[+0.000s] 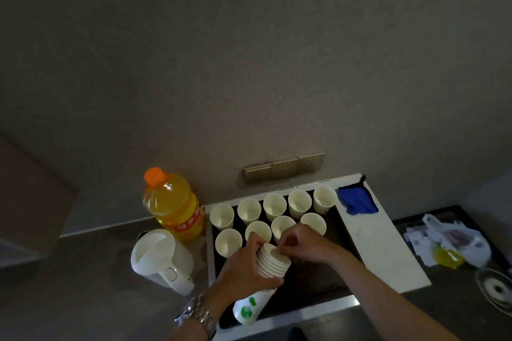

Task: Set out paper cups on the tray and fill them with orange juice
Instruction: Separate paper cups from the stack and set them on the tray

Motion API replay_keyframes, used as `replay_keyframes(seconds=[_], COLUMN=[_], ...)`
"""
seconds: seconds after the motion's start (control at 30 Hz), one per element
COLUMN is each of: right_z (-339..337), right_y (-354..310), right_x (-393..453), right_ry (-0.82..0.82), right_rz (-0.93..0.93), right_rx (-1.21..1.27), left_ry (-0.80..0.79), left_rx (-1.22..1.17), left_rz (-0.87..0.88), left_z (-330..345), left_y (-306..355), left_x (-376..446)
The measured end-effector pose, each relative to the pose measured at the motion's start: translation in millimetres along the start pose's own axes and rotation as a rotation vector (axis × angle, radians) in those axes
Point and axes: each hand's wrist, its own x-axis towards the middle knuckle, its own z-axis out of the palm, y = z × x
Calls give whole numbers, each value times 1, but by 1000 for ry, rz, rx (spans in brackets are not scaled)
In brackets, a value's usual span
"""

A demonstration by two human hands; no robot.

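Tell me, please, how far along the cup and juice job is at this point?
Done: nine empty paper cups stand on the dark tray, five behind, four in front. In hand: the left hand grips the cup stack while the right hand pinches off its top cup. Left: placing more cups and all pouring; the juice bottle is capped.
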Motion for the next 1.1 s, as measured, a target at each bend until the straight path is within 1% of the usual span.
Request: replay_keyframes(seconds=[0.33,0.47,0.53,0.63,0.7,0.77,0.87,1.0,1.1], right_z=[0,-21,-37,-62,-76,-86,-94,-90,-80], right_y=[0,3,3,8,19,32,50,74,95], right_x=[-3,-3,-6,-11,-10,-11,-18,-31,-37], right_ry=[-48,64,106,251,413,575,766,921,986], right_rz=[24,-1,26,77,112,186,272,340,420], right_rx=[-26,-36,-4,43,83,123,161,181,166], left_ry=[-14,-12,6,15,13,7,-3,-31,-56], left_rx=[12,-5,-20,-24,-20,-10,-2,-5,-2], left_rz=[6,-21,-41,-45,-43,-46,-40,-49,-54], left_z=[1,5,7,8,7,6,7,13,16], left_y=[3,-4,-8,-6,-1,3,5,6,9], left_x=[-7,-13,-17,-20,-19,-17,-17,-16,-16])
